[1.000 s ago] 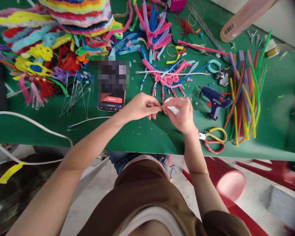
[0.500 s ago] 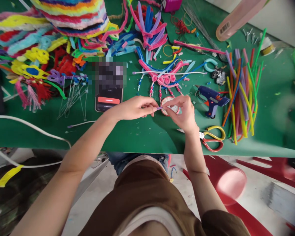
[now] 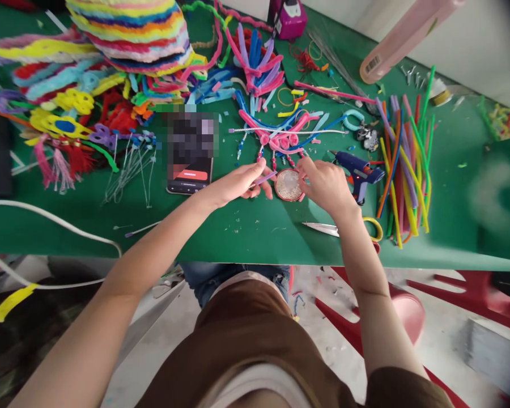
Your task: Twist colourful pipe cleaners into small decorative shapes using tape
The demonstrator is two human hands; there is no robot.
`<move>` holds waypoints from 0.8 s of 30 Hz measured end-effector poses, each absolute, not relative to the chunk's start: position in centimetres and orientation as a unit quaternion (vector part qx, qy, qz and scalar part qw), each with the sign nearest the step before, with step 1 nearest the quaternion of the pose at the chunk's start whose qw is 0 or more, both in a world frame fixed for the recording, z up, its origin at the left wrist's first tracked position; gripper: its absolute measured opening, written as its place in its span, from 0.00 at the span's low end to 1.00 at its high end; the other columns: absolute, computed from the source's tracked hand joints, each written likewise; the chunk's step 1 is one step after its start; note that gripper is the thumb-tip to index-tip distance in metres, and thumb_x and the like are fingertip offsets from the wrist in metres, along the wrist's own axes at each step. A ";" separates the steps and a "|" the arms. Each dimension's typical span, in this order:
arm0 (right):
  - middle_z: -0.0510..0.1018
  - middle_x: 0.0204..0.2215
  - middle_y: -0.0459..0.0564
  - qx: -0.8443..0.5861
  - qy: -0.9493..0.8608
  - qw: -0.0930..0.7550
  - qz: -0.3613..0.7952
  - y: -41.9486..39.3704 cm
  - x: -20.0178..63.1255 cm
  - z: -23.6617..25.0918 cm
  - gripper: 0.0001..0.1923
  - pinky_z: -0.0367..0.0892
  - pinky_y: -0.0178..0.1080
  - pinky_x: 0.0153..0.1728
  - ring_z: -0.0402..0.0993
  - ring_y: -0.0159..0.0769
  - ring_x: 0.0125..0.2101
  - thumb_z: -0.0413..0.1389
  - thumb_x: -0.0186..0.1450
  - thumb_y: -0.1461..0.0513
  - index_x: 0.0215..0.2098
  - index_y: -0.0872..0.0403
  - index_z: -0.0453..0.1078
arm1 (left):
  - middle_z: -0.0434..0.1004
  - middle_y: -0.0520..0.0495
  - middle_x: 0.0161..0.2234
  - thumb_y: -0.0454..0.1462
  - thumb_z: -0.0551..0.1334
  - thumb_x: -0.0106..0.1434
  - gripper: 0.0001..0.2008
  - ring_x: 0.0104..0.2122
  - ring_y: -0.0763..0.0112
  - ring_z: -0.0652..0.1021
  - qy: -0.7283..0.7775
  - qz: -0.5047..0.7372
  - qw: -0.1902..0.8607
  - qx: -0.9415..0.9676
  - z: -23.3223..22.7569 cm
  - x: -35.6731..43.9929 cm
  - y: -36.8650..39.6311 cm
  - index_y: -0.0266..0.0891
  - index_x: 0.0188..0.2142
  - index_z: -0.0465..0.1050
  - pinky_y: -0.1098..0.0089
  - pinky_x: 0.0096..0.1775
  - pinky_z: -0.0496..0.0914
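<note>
My left hand (image 3: 243, 182) pinches a short purple pipe cleaner piece (image 3: 264, 179) between thumb and fingers, its tip pointing right. A small round pink-rimmed disc (image 3: 288, 185) lies flat on the green table (image 3: 246, 226) between my hands. My right hand (image 3: 327, 184) hovers just right of the disc with fingers curled and nothing visible in it, its fingertips near the beaded pink-and-blue pipe cleaner ornament (image 3: 283, 139).
A blue glue gun (image 3: 357, 170) and scissors (image 3: 344, 228) lie right of my hand, beside a bundle of coloured pipe cleaners (image 3: 402, 158). A phone (image 3: 190, 164) sits to the left. Finished colourful pieces (image 3: 110, 62) crowd the far left. Red stool (image 3: 391, 317) below.
My right hand let go of the round disc, which now lies on the table, and shifted right and up. My left hand moved slightly up, still holding the purple piece.
</note>
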State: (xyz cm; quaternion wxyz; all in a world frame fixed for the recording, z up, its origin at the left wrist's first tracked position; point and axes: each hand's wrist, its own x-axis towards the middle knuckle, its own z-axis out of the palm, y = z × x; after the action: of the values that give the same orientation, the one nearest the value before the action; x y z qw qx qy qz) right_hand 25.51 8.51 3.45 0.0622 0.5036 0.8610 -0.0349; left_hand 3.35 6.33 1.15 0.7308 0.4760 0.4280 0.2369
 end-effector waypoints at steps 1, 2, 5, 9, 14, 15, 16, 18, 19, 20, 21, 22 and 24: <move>0.81 0.32 0.54 0.498 0.863 0.079 -0.026 8.6 25.3 3.6 0.15 0.58 0.37 0.29 0.72 0.37 0.30 0.49 0.61 0.67 0.46 0.56 0.68 | 0.77 0.43 0.29 0.62 0.48 0.65 0.31 0.17 0.78 0.62 0.427 0.235 0.729 0.481 1.1 3.4 6.4 0.37 0.41 0.69 0.72 0.20 0.49; 0.81 0.31 0.55 0.491 0.866 0.094 -0.016 8.8 25.0 3.8 0.15 0.57 0.37 0.29 0.72 0.38 0.30 0.49 0.61 0.68 0.46 0.56 0.68 | 0.78 0.43 0.29 0.63 0.47 0.64 0.33 0.17 0.78 0.62 0.424 0.233 0.727 0.487 1.1 3.4 6.4 0.37 0.41 0.70 0.71 0.20 0.49; 0.80 0.29 0.56 0.462 0.879 0.121 0.007 9.0 24.4 4.0 0.14 0.58 0.38 0.29 0.73 0.39 0.29 0.50 0.61 0.68 0.44 0.56 0.68 | 0.78 0.41 0.30 0.65 0.44 0.63 0.36 0.17 0.77 0.63 0.421 0.230 0.720 0.502 1.2 3.3 6.4 0.36 0.42 0.71 0.71 0.19 0.49; 0.79 0.27 0.55 0.433 0.892 0.127 0.020 9.3 23.7 3.8 0.14 0.60 0.38 0.30 0.74 0.40 0.29 0.49 0.61 0.70 0.44 0.56 0.67 | 0.79 0.41 0.30 0.65 0.44 0.63 0.37 0.17 0.77 0.64 0.412 0.232 0.729 0.495 1.2 3.3 6.3 0.36 0.41 0.72 0.71 0.19 0.49; 0.81 0.30 0.58 0.464 0.877 0.120 -0.043 9.5 24.2 4.0 0.16 0.63 0.39 0.33 0.77 0.44 0.33 0.51 0.60 0.71 0.47 0.58 0.66 | 0.78 0.43 0.31 0.55 0.53 0.66 0.23 0.19 0.80 0.64 0.420 0.240 0.721 0.496 1.5 3.2 6.2 0.35 0.39 0.71 0.74 0.20 0.53; 0.80 0.30 0.56 0.476 0.872 0.090 -0.075 9.4 24.5 3.9 0.16 0.64 0.40 0.34 0.77 0.43 0.33 0.52 0.60 0.70 0.47 0.58 0.65 | 0.78 0.43 0.32 0.51 0.55 0.67 0.20 0.19 0.81 0.64 0.420 0.241 0.714 0.506 1.6 3.1 6.2 0.35 0.38 0.70 0.75 0.21 0.54; 0.80 0.30 0.54 0.484 0.866 0.041 -0.115 9.2 24.8 3.8 0.16 0.65 0.40 0.34 0.77 0.42 0.33 0.53 0.60 0.68 0.48 0.57 0.64 | 0.78 0.44 0.32 0.49 0.56 0.67 0.17 0.20 0.81 0.65 0.417 0.240 0.707 0.517 1.7 3.1 6.2 0.35 0.37 0.70 0.76 0.22 0.56; 0.79 0.29 0.48 0.478 0.844 -0.114 -0.213 8.6 25.2 3.1 0.18 0.68 0.39 0.33 0.76 0.37 0.31 0.55 0.62 0.62 0.49 0.53 0.61 | 0.78 0.44 0.32 0.46 0.56 0.67 0.15 0.20 0.81 0.65 0.409 0.239 0.696 0.539 1.9 3.0 6.1 0.35 0.35 0.71 0.76 0.23 0.58; 0.78 0.29 0.45 0.465 0.821 -0.205 -0.259 8.2 25.2 2.6 0.19 0.69 0.39 0.32 0.76 0.35 0.29 0.56 0.62 0.59 0.49 0.50 0.58 | 0.78 0.45 0.31 0.46 0.57 0.67 0.15 0.20 0.81 0.65 0.406 0.241 0.691 0.547 2.1 3.0 6.1 0.35 0.35 0.71 0.76 0.24 0.59; 0.77 0.29 0.42 0.449 0.789 -0.297 -0.298 7.8 25.0 2.1 0.20 0.70 0.39 0.31 0.75 0.34 0.28 0.57 0.62 0.56 0.49 0.47 0.55 | 0.78 0.45 0.30 0.46 0.57 0.67 0.15 0.20 0.81 0.65 0.402 0.245 0.686 0.554 2.2 3.0 6.0 0.35 0.34 0.71 0.75 0.24 0.59; 0.76 0.28 0.41 0.436 0.752 -0.372 -0.326 7.3 24.6 1.5 0.21 0.71 0.39 0.31 0.75 0.33 0.28 0.57 0.63 0.53 0.48 0.45 0.53 | 0.78 0.45 0.29 0.47 0.58 0.67 0.16 0.20 0.81 0.65 0.399 0.250 0.681 0.561 2.4 3.0 6.0 0.36 0.34 0.71 0.75 0.23 0.59; 0.75 0.28 0.39 0.425 0.717 -0.428 -0.349 6.9 24.1 1.0 0.22 0.72 0.40 0.31 0.75 0.32 0.27 0.57 0.63 0.50 0.47 0.44 0.51 | 0.78 0.46 0.28 0.48 0.58 0.66 0.17 0.20 0.80 0.65 0.395 0.255 0.675 0.568 2.6 3.0 5.9 0.36 0.33 0.72 0.75 0.23 0.59; 0.72 0.26 0.38 0.420 0.672 -0.477 -0.381 6.3 23.0 0.1 0.23 0.73 0.41 0.31 0.74 0.32 0.25 0.56 0.63 0.45 0.44 0.42 0.48 | 0.77 0.47 0.26 0.50 0.59 0.65 0.19 0.19 0.80 0.65 0.391 0.263 0.664 0.581 3.0 3.0 5.7 0.36 0.32 0.72 0.74 0.22 0.58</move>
State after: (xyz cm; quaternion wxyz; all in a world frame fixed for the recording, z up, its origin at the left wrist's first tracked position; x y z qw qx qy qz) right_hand 23.02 6.27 0.07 -0.4769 0.4197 0.6718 -0.3810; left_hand 2.98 5.69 3.01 0.6643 0.5805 0.3907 0.2628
